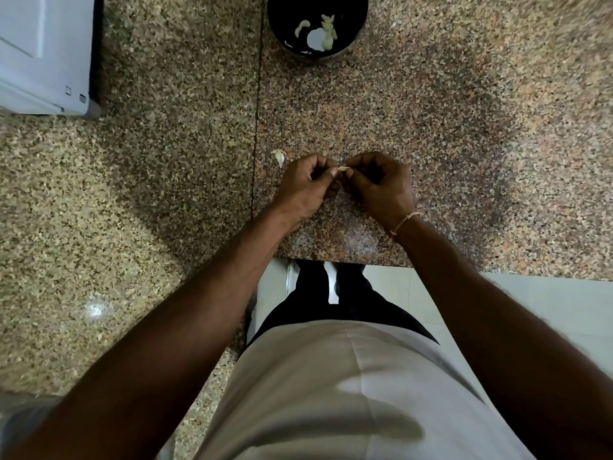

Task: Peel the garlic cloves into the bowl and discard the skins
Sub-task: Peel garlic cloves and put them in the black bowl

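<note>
My left hand and my right hand meet above the granite counter, fingers curled. Between their fingertips they pinch a small pale garlic clove; most of it is hidden by the fingers. Another garlic clove with skin lies on the counter just left of my left hand. At the far edge stands a dark round bowl holding a few peeled cloves.
A white appliance occupies the far left corner of the counter. The counter's front edge runs just below my wrists, with the tiled floor and my legs beneath. A seam crosses the stone.
</note>
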Tool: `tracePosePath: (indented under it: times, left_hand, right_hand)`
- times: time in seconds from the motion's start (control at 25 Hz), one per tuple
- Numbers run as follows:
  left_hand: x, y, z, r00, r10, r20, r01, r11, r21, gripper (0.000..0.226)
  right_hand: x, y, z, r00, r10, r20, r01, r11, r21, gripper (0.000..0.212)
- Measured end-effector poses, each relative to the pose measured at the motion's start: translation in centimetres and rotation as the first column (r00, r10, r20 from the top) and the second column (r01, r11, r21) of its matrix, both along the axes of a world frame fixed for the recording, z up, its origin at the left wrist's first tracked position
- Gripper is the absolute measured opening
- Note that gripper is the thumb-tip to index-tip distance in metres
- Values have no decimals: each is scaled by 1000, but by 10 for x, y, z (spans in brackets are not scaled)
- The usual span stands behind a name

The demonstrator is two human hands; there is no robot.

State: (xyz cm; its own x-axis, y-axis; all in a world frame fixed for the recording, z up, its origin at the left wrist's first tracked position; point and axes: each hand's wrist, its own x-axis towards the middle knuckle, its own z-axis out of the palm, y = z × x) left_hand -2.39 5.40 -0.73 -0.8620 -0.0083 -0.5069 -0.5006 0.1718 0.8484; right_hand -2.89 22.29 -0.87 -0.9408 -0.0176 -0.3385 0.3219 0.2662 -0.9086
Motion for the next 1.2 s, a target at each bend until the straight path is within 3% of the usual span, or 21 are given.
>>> tracePosePath:
  times: [0.32, 0.72, 0.88, 1.0, 1.2]
  left_hand:
    - [0, 1, -5, 999, 18, 27, -19, 998, 63, 15]
    - [0, 2, -5, 999, 33, 36, -38, 991, 126, 19]
    - [3, 6, -1, 992, 101, 77, -116, 968, 221, 24]
    - [4, 8, 1, 992, 90, 84, -109, 961, 256, 32]
    - [5, 8, 1, 994, 84, 67, -98, 965, 243, 19]
  right_hand:
    - [-2, -1, 3, 998, 59, -8, -58, 996, 72, 11]
    - [-2, -3, 7, 995, 31, 91, -27, 999, -44, 14]
    - [-3, -1, 9, 989, 13, 148, 4, 993, -117, 13]
    - [-3, 0, 9, 994, 56, 95, -52, 998, -44, 13]
    - [1, -3, 9, 996, 84, -10, -83, 991, 101, 16]
